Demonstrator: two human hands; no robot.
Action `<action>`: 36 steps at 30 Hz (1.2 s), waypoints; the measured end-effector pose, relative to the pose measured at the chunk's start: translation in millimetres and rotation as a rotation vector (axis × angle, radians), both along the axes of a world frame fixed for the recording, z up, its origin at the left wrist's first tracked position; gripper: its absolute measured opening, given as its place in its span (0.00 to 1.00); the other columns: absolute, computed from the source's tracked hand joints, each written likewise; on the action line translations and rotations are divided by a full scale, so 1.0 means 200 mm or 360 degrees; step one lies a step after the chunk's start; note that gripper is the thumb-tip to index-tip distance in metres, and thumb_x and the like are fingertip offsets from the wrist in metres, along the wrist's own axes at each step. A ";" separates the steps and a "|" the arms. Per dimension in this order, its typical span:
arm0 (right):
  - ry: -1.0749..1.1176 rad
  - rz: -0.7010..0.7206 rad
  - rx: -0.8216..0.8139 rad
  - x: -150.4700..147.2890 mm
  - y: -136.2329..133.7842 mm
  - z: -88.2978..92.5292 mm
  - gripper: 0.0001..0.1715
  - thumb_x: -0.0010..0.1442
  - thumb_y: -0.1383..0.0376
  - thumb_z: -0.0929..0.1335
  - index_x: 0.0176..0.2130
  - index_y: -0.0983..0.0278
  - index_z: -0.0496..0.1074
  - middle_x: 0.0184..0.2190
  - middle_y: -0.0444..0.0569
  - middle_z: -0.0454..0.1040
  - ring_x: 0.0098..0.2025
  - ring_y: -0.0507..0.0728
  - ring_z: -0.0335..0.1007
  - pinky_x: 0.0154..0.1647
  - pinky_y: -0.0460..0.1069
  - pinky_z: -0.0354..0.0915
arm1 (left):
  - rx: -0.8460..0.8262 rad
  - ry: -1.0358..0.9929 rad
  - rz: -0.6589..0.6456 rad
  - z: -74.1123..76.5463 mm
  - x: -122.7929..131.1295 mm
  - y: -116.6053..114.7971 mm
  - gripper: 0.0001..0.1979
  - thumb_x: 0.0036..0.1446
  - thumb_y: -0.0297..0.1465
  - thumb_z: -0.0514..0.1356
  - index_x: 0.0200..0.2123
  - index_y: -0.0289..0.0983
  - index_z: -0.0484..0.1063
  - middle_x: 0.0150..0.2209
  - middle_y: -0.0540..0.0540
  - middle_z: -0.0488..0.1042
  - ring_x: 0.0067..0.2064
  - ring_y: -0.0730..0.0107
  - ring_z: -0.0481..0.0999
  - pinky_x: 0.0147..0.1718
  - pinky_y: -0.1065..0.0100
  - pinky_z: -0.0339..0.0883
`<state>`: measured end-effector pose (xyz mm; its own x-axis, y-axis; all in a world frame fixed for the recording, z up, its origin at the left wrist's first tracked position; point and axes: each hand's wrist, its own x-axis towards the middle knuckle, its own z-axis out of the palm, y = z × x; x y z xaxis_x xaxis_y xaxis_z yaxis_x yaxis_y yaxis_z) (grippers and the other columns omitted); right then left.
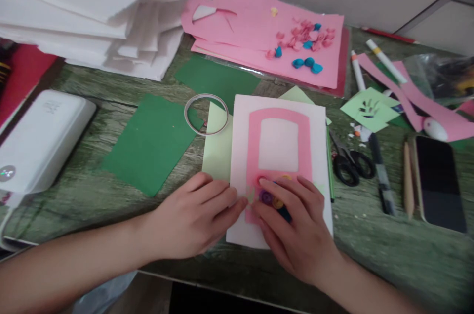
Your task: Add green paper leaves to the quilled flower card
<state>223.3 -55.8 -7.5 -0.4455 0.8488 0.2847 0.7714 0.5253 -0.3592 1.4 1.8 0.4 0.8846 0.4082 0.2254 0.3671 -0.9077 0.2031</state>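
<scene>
A white card (pixel 242 131) lies in front of me with a pink arched paper frame (pixel 254 148) on it. Over the frame's lower part sit coiled paper flowers, among them a purple one (pixel 265 197) and a yellow one (pixel 277 201). My right hand (pixel 299 225) rests over these flowers, fingers apart and partly covering them. At the card's left edge, my left hand (pixel 202 215) has its fingers bent and pressed together, the tips beside a small pale green paper leaf (pixel 251 193). Whatever its fingertips pinch is hidden.
Green paper (pixel 151 143), a ring (pixel 186 121) and a white power bank (pixel 44 141) lie left. Behind are pink sheets (pixel 237 27) with small paper flowers and a stack of white sheets (pixel 144 32). Scissors (pixel 350 163), a pen (pixel 381 171) and a phone (pixel 439 180) lie right.
</scene>
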 end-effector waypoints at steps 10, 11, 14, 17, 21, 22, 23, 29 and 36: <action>0.0008 -0.0005 0.0018 0.00 0.01 0.01 0.09 0.56 0.69 0.65 0.38 0.62 0.73 0.51 0.52 0.67 0.53 0.64 0.58 0.56 0.64 0.53 | 0.0001 -0.0007 0.0007 0.00 0.00 0.00 0.13 0.60 0.28 0.53 0.47 0.34 0.70 0.38 0.45 0.74 0.38 0.65 0.69 0.35 0.62 0.57; 0.0002 -0.0001 0.0020 0.00 0.01 0.01 0.10 0.56 0.69 0.65 0.39 0.62 0.73 0.51 0.52 0.67 0.53 0.64 0.57 0.56 0.64 0.53 | -0.0002 -0.0010 0.0005 0.00 0.00 0.00 0.13 0.60 0.28 0.53 0.46 0.34 0.70 0.38 0.45 0.74 0.38 0.65 0.69 0.35 0.62 0.57; 0.0008 -0.0006 0.0034 -0.01 0.02 0.01 0.10 0.56 0.69 0.65 0.39 0.62 0.73 0.51 0.53 0.68 0.53 0.63 0.58 0.56 0.64 0.53 | -0.0013 -0.0027 0.0008 0.00 0.00 0.00 0.12 0.60 0.28 0.52 0.46 0.34 0.70 0.37 0.45 0.74 0.37 0.65 0.69 0.35 0.62 0.57; -0.0002 -0.0005 0.0033 -0.01 0.02 0.01 0.11 0.56 0.68 0.65 0.41 0.62 0.72 0.51 0.53 0.68 0.54 0.63 0.58 0.56 0.64 0.54 | -0.0005 -0.0030 0.0013 0.00 0.00 0.00 0.12 0.60 0.28 0.53 0.46 0.34 0.70 0.37 0.45 0.74 0.38 0.65 0.69 0.35 0.63 0.57; -0.0013 -0.0005 0.0033 -0.01 0.01 0.00 0.10 0.56 0.68 0.65 0.39 0.61 0.73 0.51 0.52 0.68 0.53 0.64 0.58 0.56 0.65 0.53 | 0.0024 -0.0038 0.0005 0.00 0.00 0.00 0.13 0.60 0.29 0.53 0.46 0.35 0.70 0.37 0.45 0.74 0.38 0.65 0.69 0.35 0.63 0.57; -0.0011 -0.0007 0.0028 -0.01 0.01 0.00 0.09 0.56 0.68 0.65 0.39 0.61 0.73 0.51 0.52 0.68 0.53 0.64 0.58 0.56 0.65 0.53 | 0.0023 -0.0041 0.0011 0.00 0.00 0.00 0.12 0.60 0.28 0.53 0.46 0.35 0.70 0.37 0.45 0.74 0.37 0.65 0.69 0.35 0.63 0.57; -0.0007 -0.0009 0.0023 0.00 0.01 0.01 0.09 0.56 0.68 0.66 0.38 0.62 0.73 0.51 0.52 0.67 0.53 0.64 0.58 0.56 0.65 0.53 | 0.0020 -0.0043 0.0015 0.00 0.00 0.00 0.12 0.60 0.28 0.53 0.46 0.34 0.70 0.37 0.45 0.74 0.37 0.65 0.69 0.35 0.63 0.57; 0.0013 -0.0005 0.0006 -0.01 0.01 0.01 0.06 0.56 0.69 0.66 0.35 0.62 0.73 0.51 0.52 0.67 0.53 0.64 0.58 0.56 0.64 0.53 | 0.0022 -0.0011 0.0002 0.00 0.00 0.00 0.13 0.60 0.28 0.52 0.46 0.34 0.70 0.37 0.45 0.73 0.37 0.66 0.69 0.35 0.62 0.58; -0.0034 -0.0001 0.0014 0.00 0.02 0.00 0.11 0.57 0.68 0.65 0.40 0.60 0.72 0.52 0.51 0.67 0.54 0.63 0.57 0.56 0.64 0.53 | 0.0022 -0.0010 0.0018 0.00 0.00 0.00 0.13 0.60 0.28 0.52 0.46 0.34 0.70 0.37 0.45 0.73 0.37 0.66 0.69 0.34 0.63 0.58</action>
<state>222.4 -51.7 -7.5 -0.4511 0.8466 0.2825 0.7791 0.5279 -0.3382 1.6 1.4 -0.2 0.8786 0.4148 0.2367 0.3758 -0.9063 0.1933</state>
